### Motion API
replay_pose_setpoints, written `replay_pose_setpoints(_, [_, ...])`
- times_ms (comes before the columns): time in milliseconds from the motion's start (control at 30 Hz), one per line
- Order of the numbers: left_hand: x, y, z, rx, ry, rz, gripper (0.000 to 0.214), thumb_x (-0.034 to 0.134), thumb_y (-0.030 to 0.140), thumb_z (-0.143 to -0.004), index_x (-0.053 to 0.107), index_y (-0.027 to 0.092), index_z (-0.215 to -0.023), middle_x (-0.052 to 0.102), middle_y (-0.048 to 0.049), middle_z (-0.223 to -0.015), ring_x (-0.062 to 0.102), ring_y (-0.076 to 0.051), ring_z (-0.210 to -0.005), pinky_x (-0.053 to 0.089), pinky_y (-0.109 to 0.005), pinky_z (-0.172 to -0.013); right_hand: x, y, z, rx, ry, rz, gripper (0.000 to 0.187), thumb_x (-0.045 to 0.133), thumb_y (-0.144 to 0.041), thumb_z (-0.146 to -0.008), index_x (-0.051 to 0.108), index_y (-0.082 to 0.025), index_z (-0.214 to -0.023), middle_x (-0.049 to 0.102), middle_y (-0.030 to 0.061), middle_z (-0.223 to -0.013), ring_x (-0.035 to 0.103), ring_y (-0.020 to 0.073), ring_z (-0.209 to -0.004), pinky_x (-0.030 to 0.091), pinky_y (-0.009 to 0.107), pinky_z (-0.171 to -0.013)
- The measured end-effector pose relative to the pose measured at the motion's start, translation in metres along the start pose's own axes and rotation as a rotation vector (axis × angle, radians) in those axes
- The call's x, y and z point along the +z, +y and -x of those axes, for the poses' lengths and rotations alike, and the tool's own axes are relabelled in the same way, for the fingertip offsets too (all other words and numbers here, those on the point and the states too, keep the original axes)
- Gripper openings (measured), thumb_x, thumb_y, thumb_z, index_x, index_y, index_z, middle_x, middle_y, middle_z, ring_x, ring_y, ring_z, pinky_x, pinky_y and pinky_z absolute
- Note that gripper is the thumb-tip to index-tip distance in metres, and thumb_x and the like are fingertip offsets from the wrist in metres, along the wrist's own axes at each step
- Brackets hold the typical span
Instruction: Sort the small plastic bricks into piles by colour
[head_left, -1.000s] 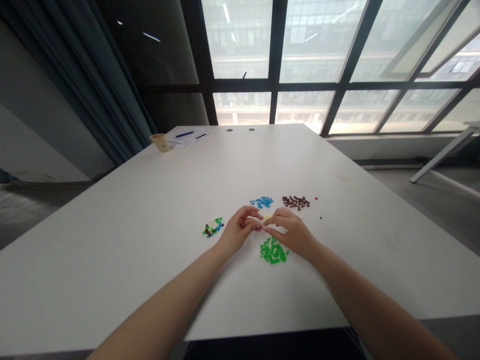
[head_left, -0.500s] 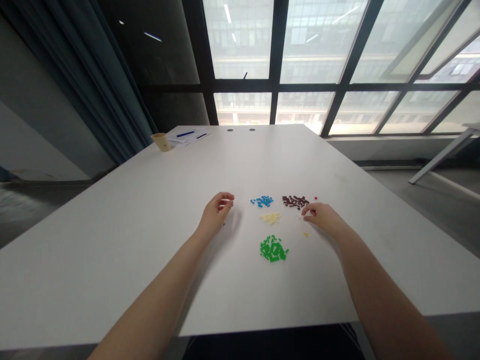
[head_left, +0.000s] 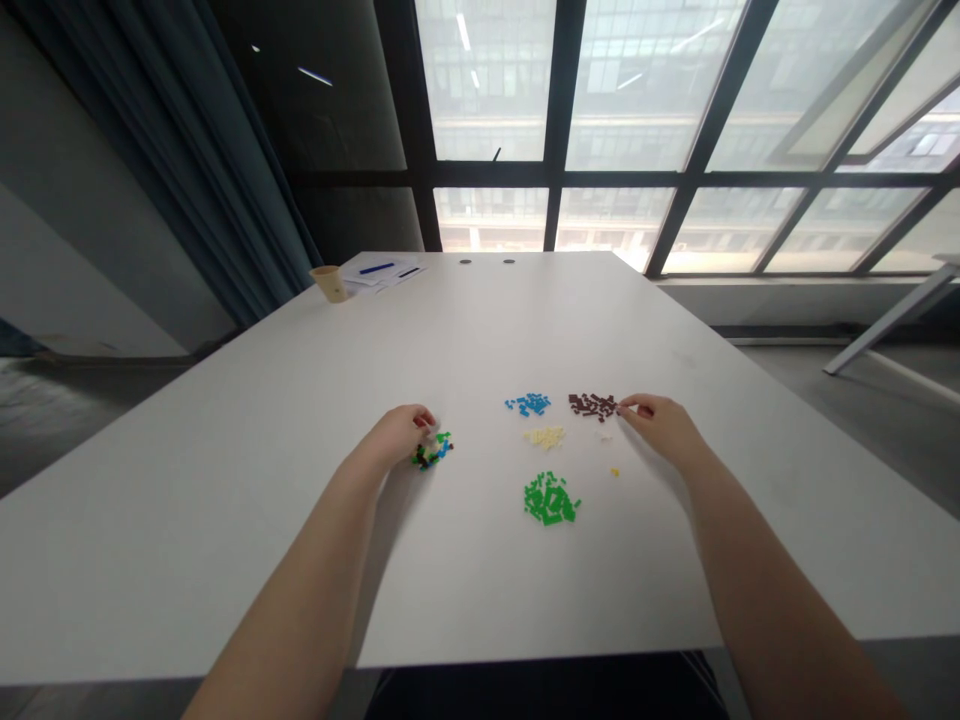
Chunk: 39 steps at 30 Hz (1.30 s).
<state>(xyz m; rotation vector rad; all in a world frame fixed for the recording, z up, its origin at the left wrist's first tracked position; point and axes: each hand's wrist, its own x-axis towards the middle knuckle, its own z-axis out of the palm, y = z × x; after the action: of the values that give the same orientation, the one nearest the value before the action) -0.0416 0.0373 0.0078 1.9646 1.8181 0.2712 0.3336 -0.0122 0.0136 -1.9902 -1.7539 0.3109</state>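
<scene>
My left hand (head_left: 403, 435) is at the upper left edge of a small mixed pile (head_left: 433, 456) of green, blue, black and pale toy bricks. Its fingers are curled closed, and what they pinch is too small to name. On the other side, my right hand (head_left: 654, 415) has thumb and forefinger pinched at the right edge of the dark brown bricks (head_left: 592, 405); anything between those fingertips cannot be made out. Blue bricks (head_left: 529, 403), pale yellow bricks (head_left: 546, 437) and green bricks (head_left: 551, 499) lie in separate piles between the hands.
A few white pieces (head_left: 605, 437) and a yellow piece (head_left: 615, 472) lie near my right forearm. At the far left of the white table (head_left: 480, 580) stand a paper cup (head_left: 330, 284) and papers (head_left: 367, 276) with a blue pen (head_left: 376, 268).
My left hand has moved left and curled, uncovering the mixed pile. My right hand has moved from the white pieces up to the brown pile. The red piece is out of sight.
</scene>
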Motion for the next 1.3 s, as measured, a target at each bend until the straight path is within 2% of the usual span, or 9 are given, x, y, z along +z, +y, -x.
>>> replay_pose_setpoints(133, [0.005, -0.006, 0.0, 0.003, -0.085, 0.029, 0.019, 0.053, 0.024, -0.062, 0.061, 0.015, -0.077, 0.065, -0.0054, -0.078, 0.059, -0.016, -0.068, 0.042, -0.021, -0.056, 0.005, 0.003, 0.001, 0.004, -0.159, 0.096, 0.023, 0.05, -0.033, -0.07, 0.067, -0.019, -0.076, 0.049, -0.0006, -0.055, 0.043, 0.011, -0.05, 0.029, 0.022, -0.049])
replay_pose_setpoints(200, [0.007, -0.008, -0.001, -0.009, -0.096, 0.023, 0.019, 0.055, 0.025, -0.06, 0.06, 0.015, -0.075, 0.066, -0.0054, -0.077, 0.059, -0.016, -0.067, 0.041, -0.021, -0.055, 0.009, 0.004, 0.0, 0.022, -0.189, 0.114, 0.022, 0.05, -0.033, -0.07, 0.066, -0.019, -0.076, 0.052, 0.0007, -0.058, 0.045, 0.0116, -0.053, 0.03, 0.022, -0.05])
replay_pose_setpoints(400, [0.007, -0.008, -0.001, -0.029, -0.14, -0.003, 0.014, 0.055, 0.022, -0.059, 0.059, 0.015, -0.071, 0.066, -0.0054, -0.074, 0.06, -0.016, -0.067, 0.042, -0.022, -0.054, 0.018, 0.002, 0.001, 0.053, -0.197, 0.145, 0.019, 0.05, -0.031, -0.069, 0.064, -0.019, -0.075, 0.056, 0.0024, -0.064, 0.048, 0.0123, -0.058, 0.031, 0.021, -0.052])
replay_pose_setpoints(733, [0.004, -0.003, 0.002, -0.039, -0.126, -0.096, 0.013, 0.053, 0.025, -0.063, 0.057, 0.016, -0.072, 0.065, -0.0059, -0.076, 0.059, -0.016, -0.066, 0.041, -0.022, -0.053, 0.016, -0.006, 0.004, 0.039, -0.216, 0.162, 0.016, 0.047, -0.019, -0.068, 0.062, -0.018, -0.072, 0.056, 0.0024, -0.066, 0.047, 0.0113, -0.059, 0.03, 0.021, -0.053])
replay_pose_setpoints(1033, [-0.004, 0.001, 0.008, -0.05, -0.117, -0.131, 0.018, 0.053, 0.03, -0.062, 0.058, 0.016, -0.073, 0.066, -0.0062, -0.077, 0.059, -0.018, -0.069, 0.041, -0.023, -0.057, 0.019, -0.005, 0.002, -0.041, -0.14, 0.126, 0.018, 0.047, -0.021, -0.068, 0.063, -0.019, -0.075, 0.053, 0.0002, -0.061, 0.046, 0.0109, -0.056, 0.031, 0.021, -0.054])
replay_pose_setpoints(1133, [-0.008, 0.0, 0.011, -0.078, -0.147, -0.153, 0.013, 0.055, 0.024, -0.058, 0.058, 0.016, -0.068, 0.066, -0.0056, -0.073, 0.059, -0.018, -0.067, 0.04, -0.023, -0.057, 0.016, -0.005, 0.002, -0.015, -0.133, 0.121, 0.019, 0.046, -0.022, -0.069, 0.063, -0.018, -0.077, 0.055, 0.0012, -0.063, 0.047, 0.0115, -0.058, 0.032, 0.021, -0.055])
replay_pose_setpoints(1300, [-0.008, 0.0, 0.013, -0.121, -0.175, -0.137, 0.013, 0.058, 0.017, -0.05, 0.059, 0.017, -0.063, 0.064, -0.0019, -0.063, 0.057, -0.017, -0.061, 0.038, -0.022, -0.052, 0.016, -0.008, 0.004, 0.019, -0.22, 0.132, 0.017, 0.049, -0.024, -0.07, 0.064, -0.017, -0.075, 0.057, 0.0025, -0.064, 0.048, 0.0116, -0.058, 0.031, 0.021, -0.053])
